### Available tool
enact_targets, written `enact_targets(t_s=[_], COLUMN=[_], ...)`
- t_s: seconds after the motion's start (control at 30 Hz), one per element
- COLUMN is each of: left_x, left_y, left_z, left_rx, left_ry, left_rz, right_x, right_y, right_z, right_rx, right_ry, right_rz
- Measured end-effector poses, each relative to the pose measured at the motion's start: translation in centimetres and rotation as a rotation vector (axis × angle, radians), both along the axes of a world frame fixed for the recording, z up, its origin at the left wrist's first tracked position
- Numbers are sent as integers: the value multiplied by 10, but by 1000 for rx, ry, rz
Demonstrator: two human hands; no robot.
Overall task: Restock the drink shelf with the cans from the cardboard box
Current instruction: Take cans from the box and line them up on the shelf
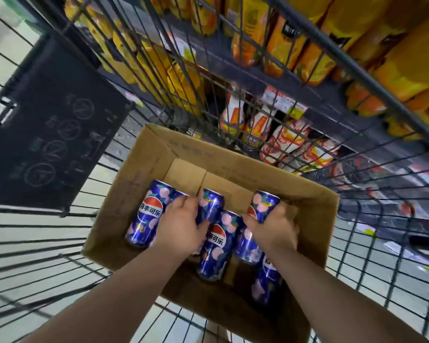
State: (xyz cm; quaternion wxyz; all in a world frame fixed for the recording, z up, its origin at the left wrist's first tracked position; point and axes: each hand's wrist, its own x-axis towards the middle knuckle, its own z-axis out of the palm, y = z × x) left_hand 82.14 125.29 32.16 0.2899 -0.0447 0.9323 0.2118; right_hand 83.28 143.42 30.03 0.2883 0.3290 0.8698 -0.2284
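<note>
An open cardboard box (pixel 144 169) sits inside a wire shopping cart and holds several blue cans with pink peach prints. My left hand (pixel 181 224) reaches into the box and closes around a can (pixel 177 195) that is mostly hidden beneath the fingers, between a far-left can (pixel 146 214) and a middle one (pixel 211 204). My right hand (pixel 274 231) grips another can (pixel 264 205) near the box's right wall. More cans (pixel 214 251) lie loose between and under my forearms. The drink shelf (pixel 327 97) stands beyond the cart.
The wire cart (pixel 35 243) walls surround the box on all sides. A dark folded child-seat panel (pixel 55 125) stands at the left. Shelves behind the cart carry orange juice bottles (pixel 282 40) above and white-and-red bottles (pixel 287 139) below.
</note>
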Motion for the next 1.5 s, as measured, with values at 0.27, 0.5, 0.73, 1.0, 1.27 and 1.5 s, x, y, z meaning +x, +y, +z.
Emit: enact_targets(t_s=[0.27, 0.5, 0.73, 1.0, 1.27, 1.5], left_x=[-43, -56, -35, -12, -11, 22], left_y=[18, 15, 17, 12, 23, 71], left_z=[-22, -41, -36, -4, 97, 230], left_rx=[-265, -369, -152, 255, 455, 610], left_ry=[-60, -268, -101, -61, -45, 100], left_rz=[-308, -347, -242, 39, 252, 308], right_x=[21, 36, 37, 35, 50, 87], right_y=[9, 18, 17, 17, 20, 62], right_z=[43, 43, 40, 56, 140, 258], right_rx=[-319, -422, -451, -488, -570, -684], right_ry=[224, 235, 229, 247, 414, 602], right_rz=[-57, -142, -196, -195, -266, -360])
